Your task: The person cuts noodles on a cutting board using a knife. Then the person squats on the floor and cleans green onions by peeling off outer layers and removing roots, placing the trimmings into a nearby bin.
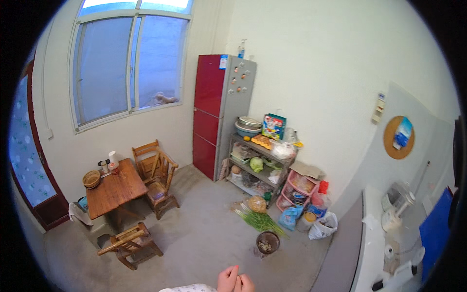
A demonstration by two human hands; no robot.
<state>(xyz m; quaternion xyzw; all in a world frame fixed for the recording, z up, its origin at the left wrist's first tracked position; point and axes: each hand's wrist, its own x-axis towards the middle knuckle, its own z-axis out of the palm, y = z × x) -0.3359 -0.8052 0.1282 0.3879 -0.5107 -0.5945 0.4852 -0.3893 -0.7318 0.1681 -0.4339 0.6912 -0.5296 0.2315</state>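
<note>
At the bottom edge, my left hand [227, 279] and my right hand [245, 283] are close together, with fingers curled and touching. Whether a small thing lies between the fingers is hidden. A pale patterned sleeve [189, 288] shows to the left of them. On the concrete floor beyond my hands stands a dark round container [258, 245] with pale scraps [265, 246] inside. Just behind it lies a spread of long green onions [259, 220], with a tan plastic bag [257, 203] against their far side.
A metal shelf [255, 172] holds basins, eggs and cabbage [256, 164]. Pink stacked baskets [292, 189] and bags [323, 226] stand beside it. A red refrigerator [208, 120] fills the corner. Left are a wooden table [120, 189] and chairs [133, 244]; right, a white counter [368, 233].
</note>
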